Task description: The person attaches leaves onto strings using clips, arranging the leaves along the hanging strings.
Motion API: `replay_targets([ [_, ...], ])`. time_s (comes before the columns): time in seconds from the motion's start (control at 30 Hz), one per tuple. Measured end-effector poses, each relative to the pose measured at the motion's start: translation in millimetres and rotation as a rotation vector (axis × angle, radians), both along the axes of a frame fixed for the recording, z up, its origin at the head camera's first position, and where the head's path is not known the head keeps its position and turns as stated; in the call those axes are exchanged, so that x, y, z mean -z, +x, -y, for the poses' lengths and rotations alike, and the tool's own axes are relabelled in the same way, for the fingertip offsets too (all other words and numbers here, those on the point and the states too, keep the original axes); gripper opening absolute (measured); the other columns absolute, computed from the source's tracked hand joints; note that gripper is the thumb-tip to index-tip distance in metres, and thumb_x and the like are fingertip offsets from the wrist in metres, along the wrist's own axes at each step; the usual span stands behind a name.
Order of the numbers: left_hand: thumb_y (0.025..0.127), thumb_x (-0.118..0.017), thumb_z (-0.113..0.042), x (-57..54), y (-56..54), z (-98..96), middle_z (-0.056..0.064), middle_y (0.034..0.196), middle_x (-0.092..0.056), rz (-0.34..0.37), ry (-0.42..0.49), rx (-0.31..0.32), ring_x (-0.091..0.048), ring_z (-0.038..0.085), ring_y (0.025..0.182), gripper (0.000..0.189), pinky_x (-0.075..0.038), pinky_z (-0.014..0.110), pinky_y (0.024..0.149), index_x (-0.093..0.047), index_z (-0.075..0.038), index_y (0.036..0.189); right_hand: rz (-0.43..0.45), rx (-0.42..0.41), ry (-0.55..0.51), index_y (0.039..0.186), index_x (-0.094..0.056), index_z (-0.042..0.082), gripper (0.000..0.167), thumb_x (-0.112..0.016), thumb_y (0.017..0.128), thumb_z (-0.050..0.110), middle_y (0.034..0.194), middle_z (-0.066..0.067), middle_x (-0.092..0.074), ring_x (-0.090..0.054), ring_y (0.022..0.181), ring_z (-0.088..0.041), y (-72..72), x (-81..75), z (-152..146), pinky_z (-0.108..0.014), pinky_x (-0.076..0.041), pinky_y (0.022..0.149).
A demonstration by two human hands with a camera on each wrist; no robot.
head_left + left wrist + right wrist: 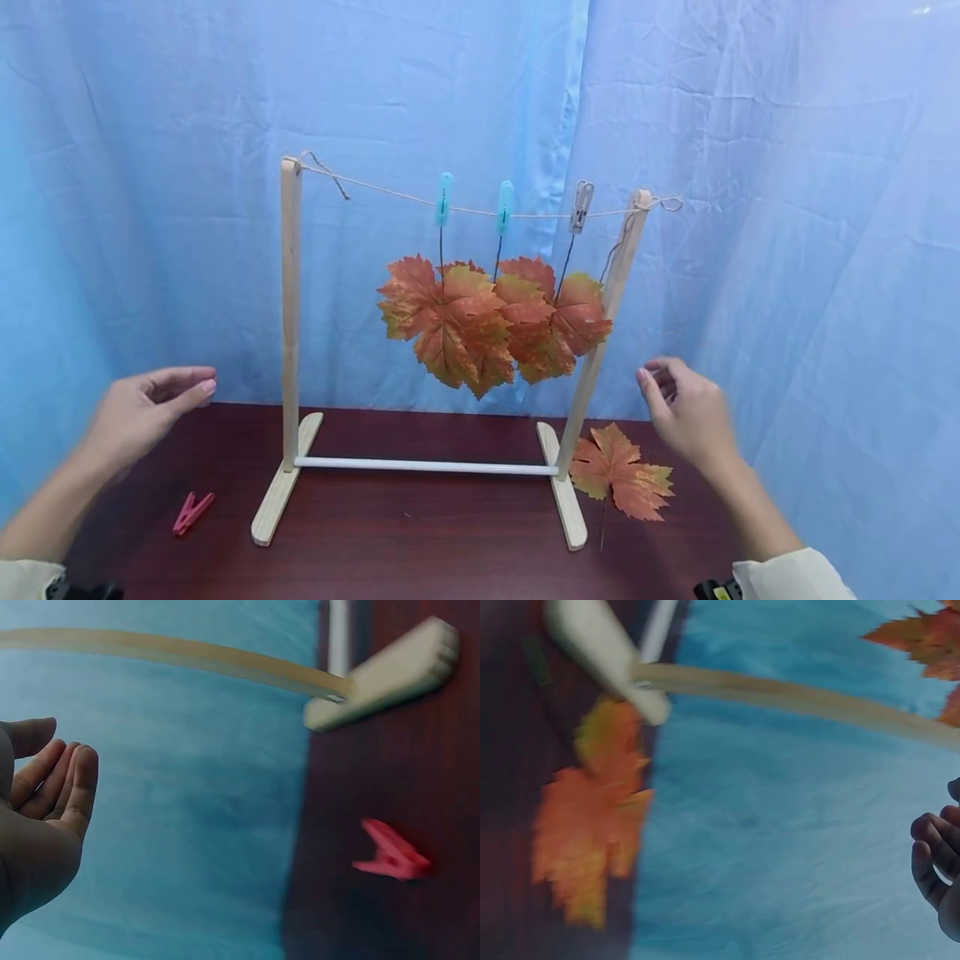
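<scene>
My left hand [142,408] hovers left of the wooden stand, fingers loosely bent with nothing in them. Below it a pink clothespin [192,512] lies on the table. On the other side my right hand [690,408] is raised beside the stand's right post, also holding nothing. A loose autumn leaf [622,473] lies beneath it, by the stand's right foot. Several orange leaves [450,325] hang by their stems from the string [382,191], overlapping each other. Two blue clothespins [445,200] and a grey clothespin [581,207] grip the string above them.
The stand has two upright posts [291,317], splayed feet [287,479] and a white crossbar [427,465]. It rests on a dark red-brown table [420,533]. Light blue cloth [187,208] hangs behind and at both sides.
</scene>
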State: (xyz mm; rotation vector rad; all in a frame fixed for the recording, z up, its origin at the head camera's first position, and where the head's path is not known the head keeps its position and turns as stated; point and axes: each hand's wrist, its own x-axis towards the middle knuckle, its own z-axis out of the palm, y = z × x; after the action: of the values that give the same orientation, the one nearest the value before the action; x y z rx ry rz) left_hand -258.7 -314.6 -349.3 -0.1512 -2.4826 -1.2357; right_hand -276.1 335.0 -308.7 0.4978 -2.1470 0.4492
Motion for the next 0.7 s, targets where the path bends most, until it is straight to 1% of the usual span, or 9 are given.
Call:
replay_targets([
  [0.07, 0.100, -0.069, -0.038, 13.3, -0.6, 4.8, -0.014, 0.096, -0.076, 0.040, -0.020, 0.001, -0.062, -0.012, 0.085, 0.048, -0.046, 0.011, 0.069, -0.067, 0.000, 0.130, 0.048, 0.015, 0.037, 0.102, -0.069, -0.001, 0.012, -0.070, 0.096, 0.010, 0.077, -0.004, -0.070, -0.064, 0.063, -0.016, -2.2, 17.0, -6.6, -0.032, -0.053, 0.055],
  [0.13, 0.101, -0.067, -0.037, 26.3, -0.9, 9.4, -0.002, 0.097, -0.078, 0.082, -0.040, 0.002, -0.064, -0.008, 0.082, 0.051, -0.047, 0.012, 0.070, -0.065, 0.004, 0.130, 0.114, 0.021, 0.060, 0.104, -0.069, 0.001, 0.013, -0.070, 0.097, 0.012, 0.076, 0.000, -0.069, -0.062, 0.062, -0.011, -4.3, 34.9, -12.7, -0.031, -0.052, 0.054],
  [0.2, 0.102, -0.065, -0.040, 38.6, 0.0, 13.9, 0.006, 0.101, -0.077, 0.141, -0.067, 0.000, -0.064, -0.006, 0.081, 0.054, -0.048, 0.015, 0.070, -0.064, 0.005, 0.132, 0.187, 0.017, 0.082, 0.106, -0.069, 0.002, 0.014, -0.070, 0.098, 0.013, 0.076, 0.004, -0.067, -0.059, 0.062, -0.006, -6.0, 52.4, -18.3, -0.029, -0.050, 0.053],
  [0.3, 0.102, -0.064, -0.039, 54.8, 1.2, 18.6, 0.013, 0.103, -0.076, 0.212, -0.085, 0.008, -0.067, 0.003, 0.081, 0.055, -0.053, 0.022, 0.068, -0.063, 0.007, 0.132, 0.299, 0.021, 0.112, 0.107, -0.070, 0.006, 0.013, -0.069, 0.099, 0.017, 0.076, 0.009, -0.064, -0.055, 0.061, 0.000, -7.4, 75.3, -25.8, -0.026, -0.047, 0.052],
  [0.37, 0.103, -0.064, -0.039, 63.1, 1.9, 20.7, 0.016, 0.106, -0.075, 0.254, -0.097, 0.023, -0.070, 0.010, 0.083, 0.055, -0.056, 0.027, 0.069, -0.062, 0.009, 0.132, 0.358, 0.015, 0.139, 0.107, -0.070, 0.007, 0.013, -0.070, 0.099, 0.017, 0.078, 0.010, -0.063, -0.055, 0.064, 0.000, -8.2, 87.3, -29.3, -0.025, -0.047, 0.054],
  [0.43, 0.102, -0.065, -0.036, 70.0, 1.6, 21.4, 0.019, 0.108, -0.074, 0.281, -0.111, 0.039, -0.072, 0.018, 0.086, 0.055, -0.058, 0.030, 0.069, -0.061, 0.010, 0.131, 0.415, 0.010, 0.173, 0.104, -0.070, 0.011, 0.011, -0.072, 0.098, 0.019, 0.080, 0.012, -0.062, -0.056, 0.068, 0.000, -9.0, 97.3, -31.9, -0.025, -0.048, 0.056],
  [0.5, 0.101, -0.066, -0.034, 75.6, 0.7, 21.1, 0.022, 0.111, -0.073, 0.307, -0.141, 0.053, -0.072, 0.024, 0.088, 0.055, -0.059, 0.032, 0.068, -0.060, 0.012, 0.131, 0.462, -0.021, 0.211, 0.103, -0.070, 0.012, 0.010, -0.074, 0.096, 0.018, 0.084, 0.012, -0.062, -0.059, 0.073, -0.001, -10.0, 105.1, -33.9, -0.026, -0.051, 0.058],
  [0.6, 0.099, -0.070, -0.033, 83.2, -0.8, 20.3, 0.024, 0.113, -0.071, 0.344, -0.200, 0.073, -0.071, 0.030, 0.094, 0.057, -0.060, 0.040, 0.072, -0.059, 0.014, 0.130, 0.542, -0.097, 0.273, 0.104, -0.070, 0.014, 0.012, -0.075, 0.095, 0.017, 0.088, 0.013, -0.063, -0.062, 0.078, -0.002, -10.5, 113.6, -36.6, -0.027, -0.053, 0.062],
  [0.7, 0.095, -0.074, -0.034, 89.3, -1.9, 20.1, 0.027, 0.115, -0.069, 0.374, -0.261, 0.100, -0.070, 0.034, 0.098, 0.061, -0.059, 0.048, 0.076, -0.059, 0.014, 0.129, 0.615, -0.181, 0.345, 0.108, -0.069, 0.016, 0.015, -0.075, 0.094, 0.013, 0.091, 0.013, -0.062, -0.058, 0.078, -0.001, -9.2, 118.7, -39.9, -0.027, -0.051, 0.061],
])
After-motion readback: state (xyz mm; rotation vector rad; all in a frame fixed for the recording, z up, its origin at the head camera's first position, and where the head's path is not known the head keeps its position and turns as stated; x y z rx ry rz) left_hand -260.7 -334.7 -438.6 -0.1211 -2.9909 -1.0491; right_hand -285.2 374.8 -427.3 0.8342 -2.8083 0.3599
